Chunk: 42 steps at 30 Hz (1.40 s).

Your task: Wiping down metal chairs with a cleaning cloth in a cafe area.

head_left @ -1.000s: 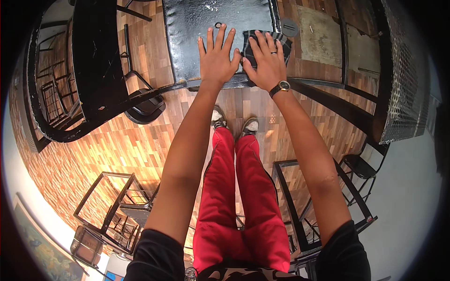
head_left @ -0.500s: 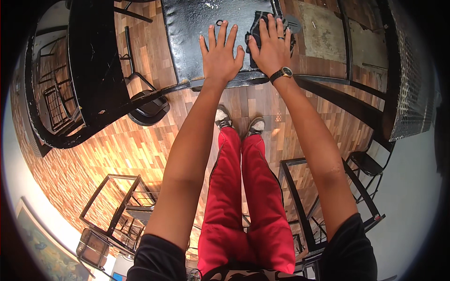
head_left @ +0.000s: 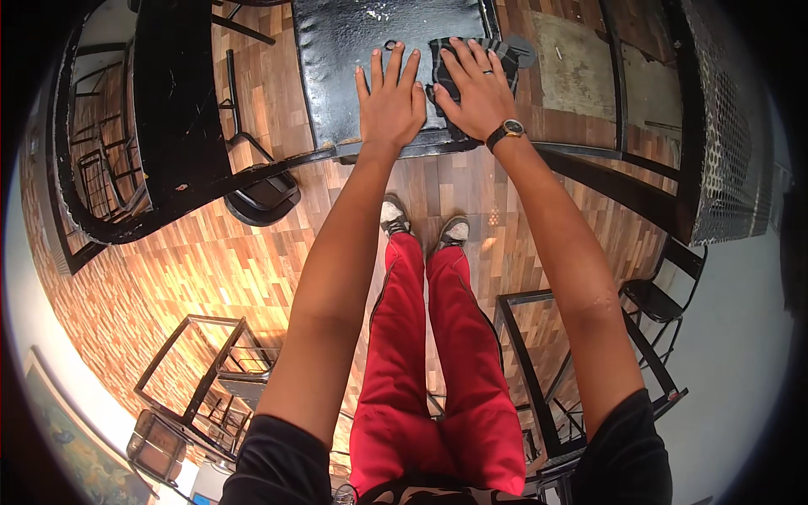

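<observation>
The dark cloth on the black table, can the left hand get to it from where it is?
Probably yes. The left hand lies flat on the black table right beside the dark cloth, with nothing between them. The right hand presses on most of the cloth, so only its edges are free.

You wear a black short-sleeved top [head_left: 282, 459], its sleeves ending above your elbows and leaving both forearms bare. On your right wrist sits a dark-strapped wristwatch with a round gold-rimmed face [head_left: 507, 130], and a thin silver ring [head_left: 487, 72] circles one finger of your right hand [head_left: 478, 93]. Your left hand [head_left: 390, 99] carries nothing. Bright red trousers [head_left: 438, 362] run down to grey-and-white worn sneakers [head_left: 394, 217].
</observation>
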Available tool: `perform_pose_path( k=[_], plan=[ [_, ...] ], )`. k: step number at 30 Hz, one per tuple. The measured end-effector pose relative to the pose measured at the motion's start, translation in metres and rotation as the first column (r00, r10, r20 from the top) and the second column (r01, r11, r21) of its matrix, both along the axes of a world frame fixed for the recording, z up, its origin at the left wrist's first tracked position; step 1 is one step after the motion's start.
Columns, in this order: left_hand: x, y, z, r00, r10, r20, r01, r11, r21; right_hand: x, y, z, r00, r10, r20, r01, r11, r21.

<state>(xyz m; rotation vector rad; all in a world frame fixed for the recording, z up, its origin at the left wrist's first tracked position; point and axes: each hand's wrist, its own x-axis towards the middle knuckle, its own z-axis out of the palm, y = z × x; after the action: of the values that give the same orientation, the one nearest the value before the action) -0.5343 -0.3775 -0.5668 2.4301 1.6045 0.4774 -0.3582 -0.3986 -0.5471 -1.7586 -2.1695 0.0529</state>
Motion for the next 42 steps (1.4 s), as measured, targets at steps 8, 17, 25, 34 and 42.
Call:
perform_pose_path(
  k=[8, 17, 25, 34, 42],
  plan=[
    [0.0, 0.001, -0.001, 1.0, 0.0, 0.018, 0.0, 1.0, 0.002, -0.014, 0.01, -0.009, 0.989, -0.145, 0.024, 0.145, 0.989, 0.027],
    [-0.011, 0.003, 0.0, 0.992, -0.015, 0.123, 0.019, 0.999, -0.03, -0.038, -0.014, -0.007, 0.965, -0.261, -0.003, 0.261, 0.965, 0.001],
    [-0.066, 0.008, 0.008, 0.993, -0.065, 0.094, 0.061, 0.997, 0.043, -0.048, -0.011, -0.006, 0.962, -0.27, 0.044, 0.27, 0.963, 0.01],
    [-0.074, 0.001, 0.001, 0.999, -0.046, 0.011, 0.045, 0.997, 0.061, -0.109, -0.02, -0.009, 0.992, -0.123, 0.041, 0.125, 0.99, -0.059],
    [-0.079, 0.001, 0.003, 0.997, -0.054, 0.057, 0.05, 0.997, 0.061, -0.096, -0.028, -0.004, 1.0, -0.015, 0.002, 0.015, 0.999, -0.043]
  ],
)
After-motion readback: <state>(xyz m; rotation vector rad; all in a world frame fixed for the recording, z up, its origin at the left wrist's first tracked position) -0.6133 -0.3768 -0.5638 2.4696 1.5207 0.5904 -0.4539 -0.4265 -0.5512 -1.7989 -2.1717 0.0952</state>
